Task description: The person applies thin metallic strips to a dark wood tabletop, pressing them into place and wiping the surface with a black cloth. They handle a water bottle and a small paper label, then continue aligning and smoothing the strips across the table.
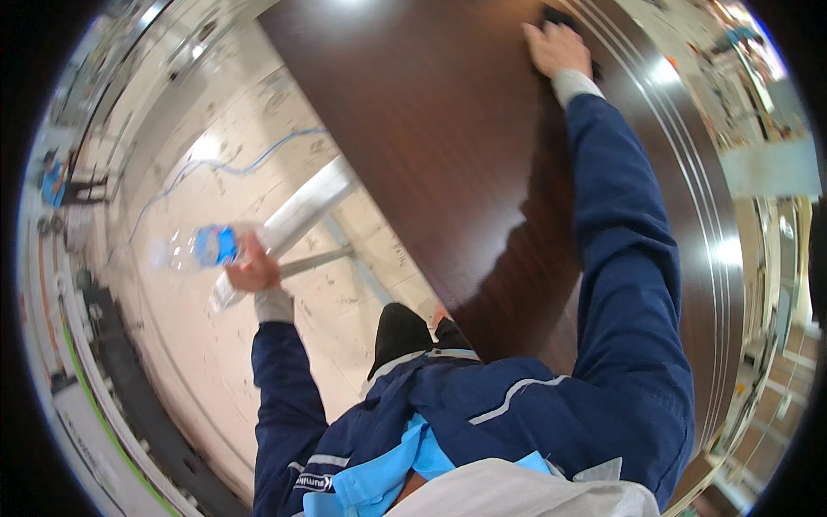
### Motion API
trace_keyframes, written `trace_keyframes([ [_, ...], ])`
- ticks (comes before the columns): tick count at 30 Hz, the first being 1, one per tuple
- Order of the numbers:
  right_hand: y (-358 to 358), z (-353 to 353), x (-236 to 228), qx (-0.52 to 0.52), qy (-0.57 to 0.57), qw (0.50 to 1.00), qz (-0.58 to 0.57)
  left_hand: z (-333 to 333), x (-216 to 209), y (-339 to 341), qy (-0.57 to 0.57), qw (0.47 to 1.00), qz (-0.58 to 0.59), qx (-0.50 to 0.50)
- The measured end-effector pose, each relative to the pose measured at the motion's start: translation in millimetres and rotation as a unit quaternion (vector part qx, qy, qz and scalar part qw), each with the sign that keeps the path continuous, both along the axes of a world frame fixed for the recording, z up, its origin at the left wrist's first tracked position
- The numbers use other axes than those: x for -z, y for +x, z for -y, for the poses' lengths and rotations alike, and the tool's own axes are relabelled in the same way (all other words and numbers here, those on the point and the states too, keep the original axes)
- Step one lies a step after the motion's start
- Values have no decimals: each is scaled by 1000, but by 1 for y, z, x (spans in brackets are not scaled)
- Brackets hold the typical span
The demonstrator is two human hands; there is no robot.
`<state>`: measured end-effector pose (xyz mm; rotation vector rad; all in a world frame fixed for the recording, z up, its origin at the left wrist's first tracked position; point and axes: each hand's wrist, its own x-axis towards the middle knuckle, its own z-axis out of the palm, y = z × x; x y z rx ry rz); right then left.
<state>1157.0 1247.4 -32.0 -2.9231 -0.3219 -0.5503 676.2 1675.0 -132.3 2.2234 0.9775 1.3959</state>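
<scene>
Out over the floor on the left, my left hand point(252, 265) is wrapped round a clear plastic bottle point(191, 247) with a blue label. The bottle lies sideways in the grip, pointing left, and is slightly blurred. My right hand point(558, 50) reaches to the far right part of a dark brown glossy wooden panel point(431, 129). Under its fingers is a black cloth point(594, 69), pressed on the panel's surface and mostly covered by the hand. Pale parallel lines point(680, 129) run along the panel's right side.
A white wrapped beam point(310, 202) and metal legs point(319, 261) stand left of the panel. A blue cable point(245, 166) trails over the tiled floor. A person in a blue shirt point(53, 181) stands far left. Long racks point(108, 345) line the left; shelving point(775, 345) is at right.
</scene>
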Motion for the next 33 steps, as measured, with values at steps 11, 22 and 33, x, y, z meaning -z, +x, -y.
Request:
trace_keyframes([
  [11, -282, -120, -7, -500, 7, 860, -106, 9, -11, -1, -18, 999, 14, 49],
  [22, -158, -353, -3, -417, -76, 905, -43, 11, -21, 2, 42, 995, 43, 73],
  [33, -454, -95, -29, -227, -91, 959, -140, -6, -77, -41, -260, 891, -30, 372],
])
